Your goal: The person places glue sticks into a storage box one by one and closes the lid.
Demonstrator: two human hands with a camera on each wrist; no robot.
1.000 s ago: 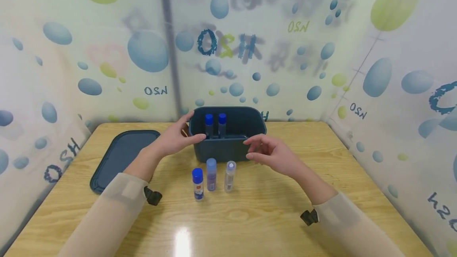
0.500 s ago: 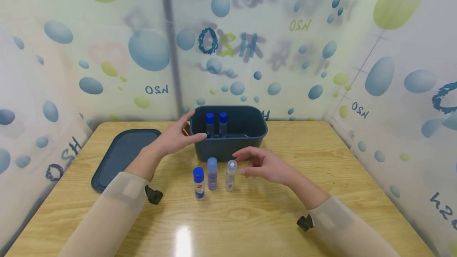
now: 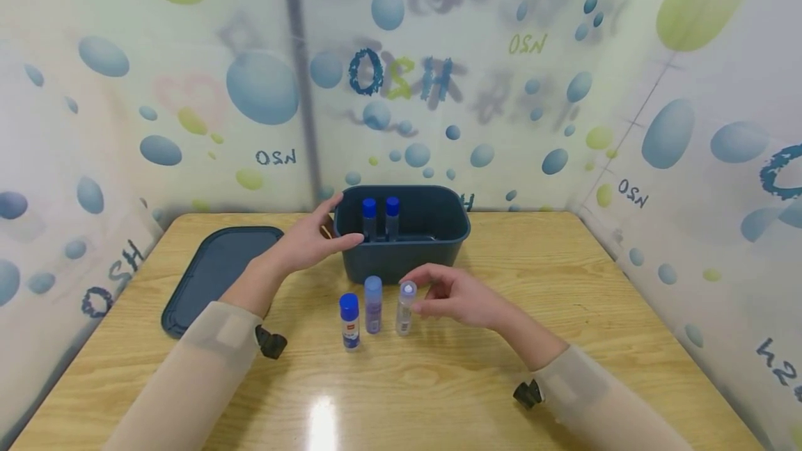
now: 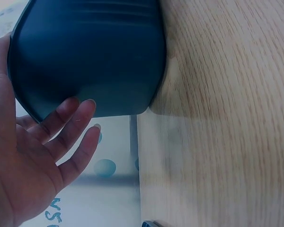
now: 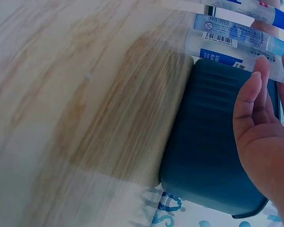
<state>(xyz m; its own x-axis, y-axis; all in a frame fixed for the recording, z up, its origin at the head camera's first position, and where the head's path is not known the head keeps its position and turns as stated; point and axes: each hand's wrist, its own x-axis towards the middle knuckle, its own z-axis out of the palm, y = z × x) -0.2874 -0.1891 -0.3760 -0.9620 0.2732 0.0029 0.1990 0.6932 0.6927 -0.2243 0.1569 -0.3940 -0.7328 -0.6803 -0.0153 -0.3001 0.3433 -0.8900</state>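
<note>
A dark blue plastic box (image 3: 401, 263) stands at the back of the table. My left hand (image 3: 307, 242) holds its left end, thumb over the front rim and index finger at the back corner; the other fingers spread loosely along the outside wall. Inside stand two blue-capped tubes (image 3: 392, 218). Before the box are a clear liquid glue bottle (image 3: 404, 315), a light-blue-capped bottle (image 3: 373, 308) and a blue-capped glue tube (image 3: 350, 326), all upright. My right hand (image 3: 460, 294) is around the clear bottle's right side, thumb and index finger parted; firm contact cannot be made out.
A dark blue lid (image 3: 216, 277) lies flat on the wooden table (image 3: 501, 388) left of the box. A patterned curtain wall (image 3: 401, 103) closes off the back and sides. Wrist cameras (image 3: 272, 343) sit on both forearms.
My right hand has moved left and down from the box's front right to the clear glue bottle. The left hand, the box and the bottles have stayed in place.
</note>
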